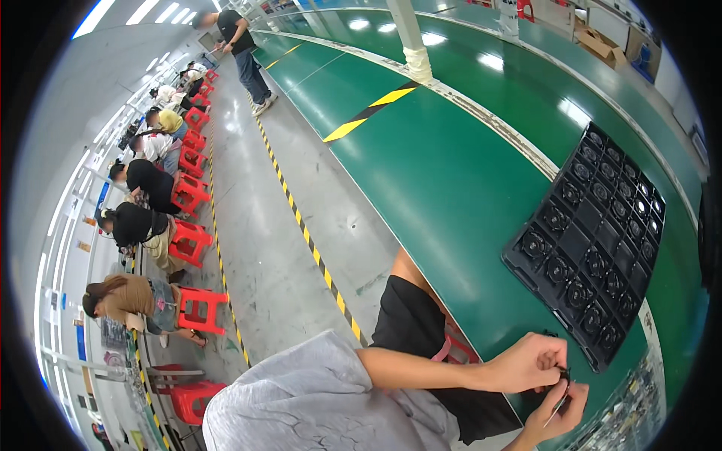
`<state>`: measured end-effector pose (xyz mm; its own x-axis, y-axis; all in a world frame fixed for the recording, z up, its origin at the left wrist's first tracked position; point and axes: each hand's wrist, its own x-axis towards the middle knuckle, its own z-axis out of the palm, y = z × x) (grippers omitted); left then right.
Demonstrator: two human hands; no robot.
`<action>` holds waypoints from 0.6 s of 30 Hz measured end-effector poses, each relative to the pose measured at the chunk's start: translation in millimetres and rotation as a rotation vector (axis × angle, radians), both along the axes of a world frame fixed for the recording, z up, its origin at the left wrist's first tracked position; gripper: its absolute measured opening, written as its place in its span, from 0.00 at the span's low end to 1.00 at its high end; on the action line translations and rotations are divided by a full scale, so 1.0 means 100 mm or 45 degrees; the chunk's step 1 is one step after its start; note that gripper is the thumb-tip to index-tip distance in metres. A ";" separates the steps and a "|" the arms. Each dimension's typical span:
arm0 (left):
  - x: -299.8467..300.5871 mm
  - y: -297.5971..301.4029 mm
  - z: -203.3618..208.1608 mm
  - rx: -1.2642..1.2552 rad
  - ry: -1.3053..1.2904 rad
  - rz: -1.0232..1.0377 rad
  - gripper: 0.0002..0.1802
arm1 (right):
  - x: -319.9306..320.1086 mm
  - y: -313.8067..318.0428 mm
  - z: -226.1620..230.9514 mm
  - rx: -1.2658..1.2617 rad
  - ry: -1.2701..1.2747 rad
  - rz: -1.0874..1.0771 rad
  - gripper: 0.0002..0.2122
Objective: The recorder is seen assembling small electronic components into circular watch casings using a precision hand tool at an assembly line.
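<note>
I see the left hand [529, 364] and right hand [558, 415], close together, both pinching 1 small dark part [564, 373]. Just beyond that grip, a black tray [575, 242] of round parts [535, 244] lies on the green table [421, 188].

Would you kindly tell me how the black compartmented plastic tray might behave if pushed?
The black rectangular compartmented tray would probably slide on the glossy green tabletop. Broad and low, it seems unlikely to tip. Its round black parts might shift.
</note>
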<state>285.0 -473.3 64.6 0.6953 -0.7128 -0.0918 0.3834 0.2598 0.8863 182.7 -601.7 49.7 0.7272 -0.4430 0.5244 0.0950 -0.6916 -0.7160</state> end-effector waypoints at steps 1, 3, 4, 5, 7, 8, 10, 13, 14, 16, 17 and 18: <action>0.04 -0.02 0.03 -0.032 0.038 0.006 0.03 | 0.04 -0.03 0.07 -0.035 0.020 0.069 0.05; 0.20 -0.12 0.09 -0.046 -0.005 0.021 0.04 | 0.17 -0.11 0.14 -0.043 0.025 0.036 0.06; 0.33 -0.19 0.12 -0.067 -0.302 0.086 0.04 | 0.25 -0.18 0.20 -0.077 0.003 0.033 0.06; 0.45 -0.28 0.14 -0.091 -0.590 0.142 0.05 | 0.33 -0.25 0.22 -0.113 -0.012 0.020 0.07; 0.71 -0.45 0.31 -0.045 -0.760 0.168 0.06 | 0.57 -0.40 0.23 0.044 -0.054 -0.051 0.08; 0.86 -0.57 0.29 -0.044 -0.915 0.215 0.05 | 0.67 -0.49 0.21 0.191 0.006 -0.081 0.08; 1.10 -0.80 0.25 -0.037 -1.173 0.281 0.05 | 0.85 -0.73 0.13 0.232 0.049 -0.124 0.07; 1.21 -0.96 0.12 -0.025 -1.227 0.242 0.06 | 1.00 -0.88 0.00 -0.023 -0.078 -0.131 0.06; 1.13 -0.95 0.10 -0.081 -1.197 0.294 0.07 | 0.96 -0.90 -0.01 -0.121 -0.012 -0.093 0.05; 1.08 -0.89 0.05 -0.079 -1.118 0.294 0.07 | 0.92 -0.93 -0.02 -0.167 0.064 -0.092 0.05; 1.07 -0.85 0.05 -0.074 -1.107 0.286 0.07 | 0.89 -0.88 0.03 -0.218 0.126 -0.094 0.05; 1.08 -0.83 0.04 -0.043 -1.116 0.278 0.08 | 0.90 -0.81 0.08 -0.223 0.131 -0.063 0.04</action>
